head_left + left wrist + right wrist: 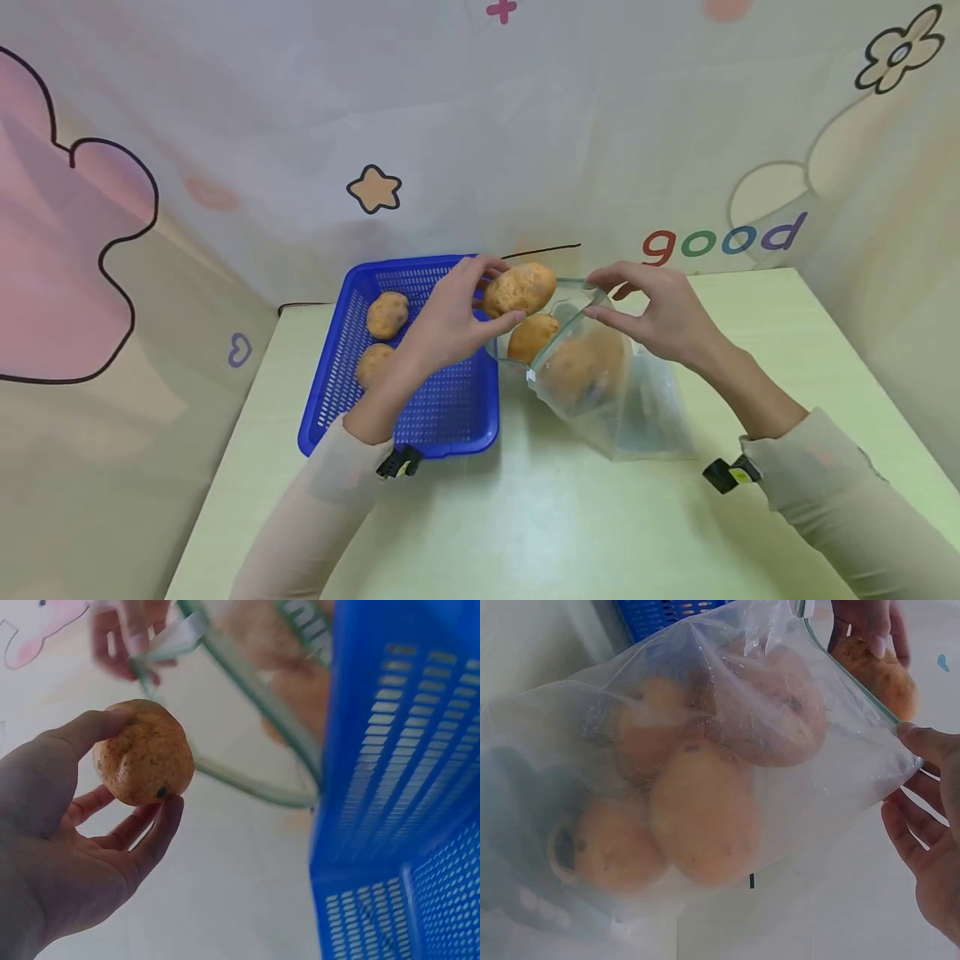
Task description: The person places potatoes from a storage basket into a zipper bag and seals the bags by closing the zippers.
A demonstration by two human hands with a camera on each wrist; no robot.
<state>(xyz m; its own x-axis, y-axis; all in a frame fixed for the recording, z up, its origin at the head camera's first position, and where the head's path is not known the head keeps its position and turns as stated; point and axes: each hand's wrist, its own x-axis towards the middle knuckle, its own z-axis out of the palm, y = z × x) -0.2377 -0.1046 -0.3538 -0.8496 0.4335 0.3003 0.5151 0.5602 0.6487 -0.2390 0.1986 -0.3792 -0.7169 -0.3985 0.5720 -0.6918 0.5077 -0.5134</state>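
Observation:
My left hand grips a potato between thumb and fingers, just above the open mouth of a clear zip bag. In the left wrist view the same potato shows a dark spot near the fingertips. My right hand pinches the bag's zip edge at its far right corner. Through the cloudy plastic, the right wrist view shows several potatoes inside the bag. One more potato is visible at the bag's mouth.
A blue plastic basket stands left of the bag, partly under my left forearm. Two potatoes lie along its left side, one partly hidden by the arm. The pale table meets a printed cloth wall behind.

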